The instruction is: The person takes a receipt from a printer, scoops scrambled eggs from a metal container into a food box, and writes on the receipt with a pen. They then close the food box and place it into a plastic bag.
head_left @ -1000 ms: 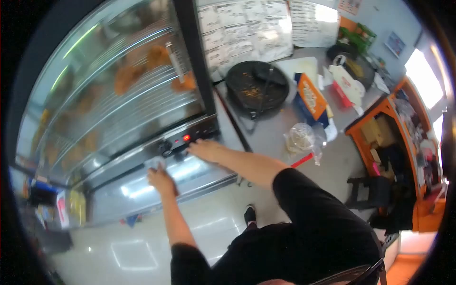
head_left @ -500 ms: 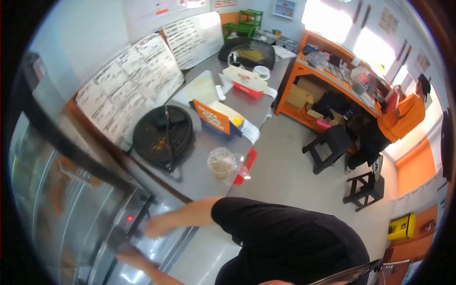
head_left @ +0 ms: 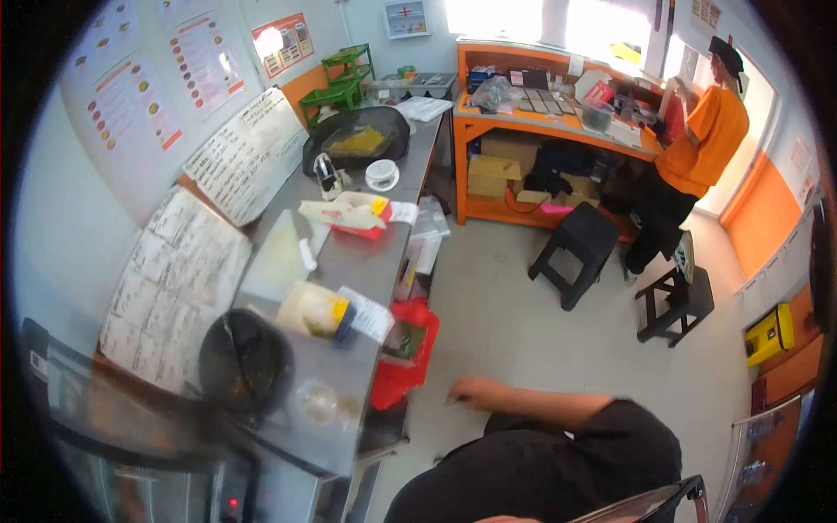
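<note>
My right hand [head_left: 475, 394] hangs over the floor in front of my black shirt, to the right of the metal counter [head_left: 336, 383]. Its fingers look curled, with a small dark spot at the tips that I cannot make out. Nearest to it is a red plastic bag [head_left: 408, 370] at the counter's side. My left hand is outside the picture. On the counter, a round black pan [head_left: 244, 362] stands beside a blurred clear plastic bag [head_left: 323, 403]. Behind these is an opened takeaway box [head_left: 305, 307] with a yellow corner.
A glass display case [head_left: 148, 471] with a red light is at the lower left. Farther along the counter lie a knife [head_left: 305, 248] on a cutting board [head_left: 272, 261] and a red box [head_left: 362, 228]. Black stools [head_left: 575, 248] stand near a person in orange [head_left: 711, 131].
My view has swung toward the right. Both hands were at the display case; my right hand has come away from it to my body's front, and my left hand has left view.
</note>
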A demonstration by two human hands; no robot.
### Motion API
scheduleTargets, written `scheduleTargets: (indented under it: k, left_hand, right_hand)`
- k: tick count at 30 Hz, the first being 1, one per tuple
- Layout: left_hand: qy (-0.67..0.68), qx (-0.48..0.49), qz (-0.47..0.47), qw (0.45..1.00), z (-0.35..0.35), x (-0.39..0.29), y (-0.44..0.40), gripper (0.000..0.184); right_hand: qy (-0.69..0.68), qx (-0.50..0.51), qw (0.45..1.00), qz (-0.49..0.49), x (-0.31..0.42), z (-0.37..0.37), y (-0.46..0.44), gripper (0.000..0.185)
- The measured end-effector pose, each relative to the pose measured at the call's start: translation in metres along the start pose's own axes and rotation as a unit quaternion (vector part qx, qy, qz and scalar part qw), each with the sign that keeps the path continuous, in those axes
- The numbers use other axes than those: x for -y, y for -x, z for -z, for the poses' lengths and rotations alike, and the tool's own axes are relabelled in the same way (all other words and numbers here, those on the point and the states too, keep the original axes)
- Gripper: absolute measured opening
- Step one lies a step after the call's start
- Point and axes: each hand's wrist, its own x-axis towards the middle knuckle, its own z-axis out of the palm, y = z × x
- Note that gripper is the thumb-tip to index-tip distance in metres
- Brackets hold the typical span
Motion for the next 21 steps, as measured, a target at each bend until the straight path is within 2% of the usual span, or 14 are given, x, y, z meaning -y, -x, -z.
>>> scheduleTargets:
  k: [3, 5, 7, 8, 10, 11, 13, 15, 16, 17, 18, 19, 20, 21]
  left_hand:
    - [0.015, 0.260, -0.016, 0.965, -0.011, -0.083, 0.092, 0.046]
    - [-0.005, 0.481, -0.044, 0.876, -0.022, -0.134, 0.152, 0.045]
    - [-0.013, 0.659, -0.095, 0.746, -0.040, -0.180, 0.205, 0.043]
    - [-0.002, 0.720, -0.117, 0.684, -0.051, -0.203, 0.225, 0.043]
    - [0.037, 0.790, -0.153, 0.592, -0.078, -0.260, 0.253, 0.041]
    - [0.059, 0.809, -0.160, 0.562, -0.093, -0.291, 0.263, 0.041]
    - [0.114, 0.818, -0.176, 0.536, -0.137, -0.353, 0.273, 0.039]
    - [0.164, 0.807, -0.198, 0.531, -0.177, -0.432, 0.267, 0.038]
    - [0.059, 0.899, -0.058, 0.430, -0.139, -0.513, 0.178, 0.038]
    - [0.069, 0.926, -0.062, 0.366, -0.189, -0.532, 0.192, 0.046]
    - [0.198, 0.896, -0.037, 0.396, -0.185, -0.564, 0.172, 0.047]
    - [0.295, 0.853, -0.083, 0.422, -0.170, -0.604, 0.141, 0.041]
    - [0.384, 0.800, -0.127, 0.444, -0.152, -0.646, 0.107, 0.035]
    - [0.413, 0.803, -0.100, 0.417, -0.130, -0.687, 0.064, 0.031]
  right_hand:
    - [0.003, -0.139, 0.933, -0.331, -0.100, 0.063, 0.059, 0.030]
    - [-0.093, -0.090, 0.847, -0.516, -0.110, 0.127, 0.076, 0.033]
    - [0.048, -0.187, 0.899, -0.394, -0.203, 0.140, 0.100, 0.037]
    - [0.049, -0.180, 0.902, -0.390, -0.235, 0.150, 0.107, 0.037]
    - [-0.086, -0.247, 0.883, -0.389, -0.237, 0.210, 0.098, 0.041]
    - [-0.084, -0.241, 0.886, -0.386, -0.230, 0.236, 0.087, 0.041]
    - [-0.280, -0.316, 0.861, -0.285, -0.210, 0.274, 0.053, 0.042]
    - [-0.307, -0.305, 0.871, -0.232, -0.200, 0.301, 0.011, 0.041]
    - [-0.339, -0.304, 0.873, -0.175, -0.202, 0.311, -0.008, 0.041]
    - [-0.333, -0.290, 0.880, -0.175, -0.212, 0.318, -0.026, 0.041]
    - [-0.268, -0.286, 0.909, -0.142, -0.225, 0.322, -0.044, 0.041]
    - [-0.203, -0.281, 0.932, -0.108, -0.237, 0.325, -0.063, 0.042]
    - [-0.268, -0.296, 0.911, -0.099, -0.248, 0.325, -0.082, 0.040]
    - [-0.267, -0.287, 0.914, -0.102, -0.249, 0.327, -0.103, 0.040]
